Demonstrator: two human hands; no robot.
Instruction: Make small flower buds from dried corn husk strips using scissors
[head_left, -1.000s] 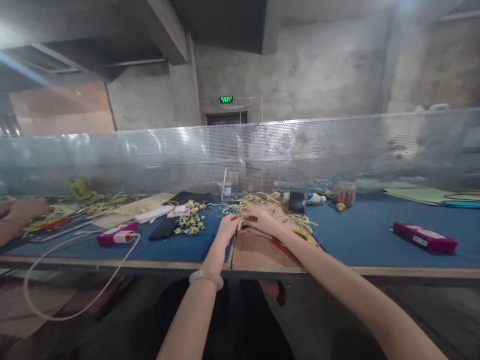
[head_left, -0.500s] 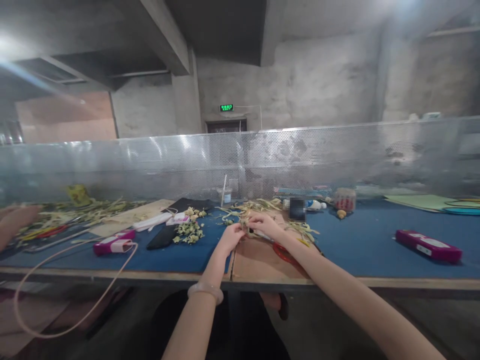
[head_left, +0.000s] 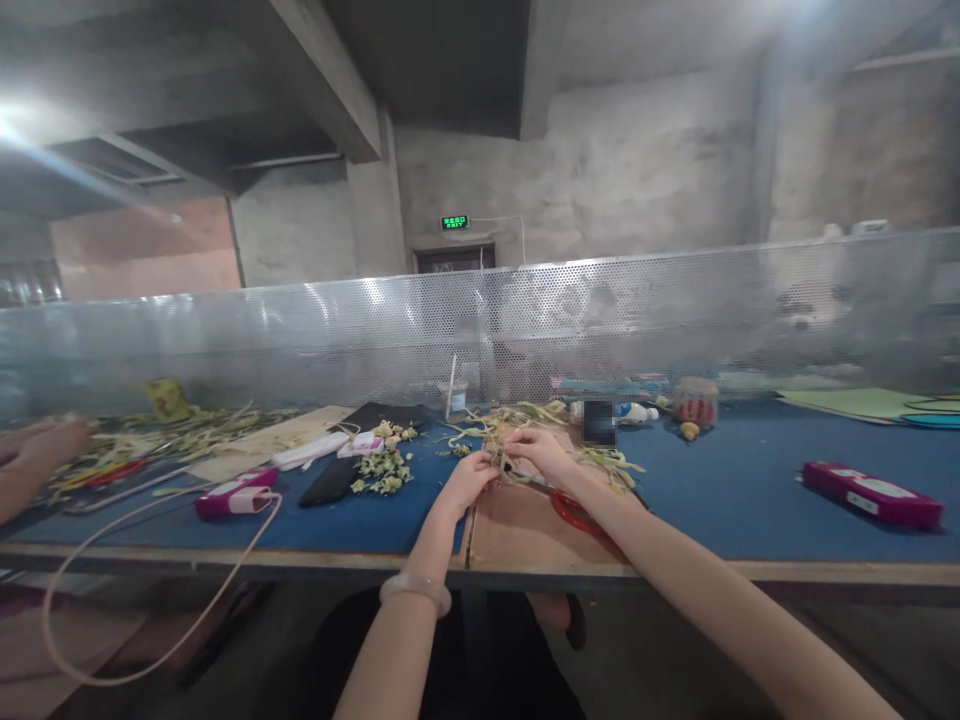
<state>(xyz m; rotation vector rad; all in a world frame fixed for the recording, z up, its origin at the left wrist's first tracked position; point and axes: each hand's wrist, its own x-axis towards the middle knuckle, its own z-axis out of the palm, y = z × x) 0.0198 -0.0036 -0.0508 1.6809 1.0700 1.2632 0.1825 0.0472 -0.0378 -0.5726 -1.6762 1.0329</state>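
My left hand and my right hand meet over a brown board. Both have fingertips closed on a small pale-green piece of strip-like plant material, whose exact form is too small to make out. Behind them lie loose pale-green strips. Red-handled scissors rest on the board, partly covered by my right forearm. To the left of my left hand is a heap of small curled pale-green pieces.
A black pouch-like item, a magenta box with a pink cable and another person's hand are at left. A pixelated dark item, a lidded jar and a magenta box stand right. A perforated metal screen runs behind.
The whole view has shifted slightly down and right. Both my hands stay together at the small piece, with their fingers slightly re-placed. The other person's hand shows a little more at left.
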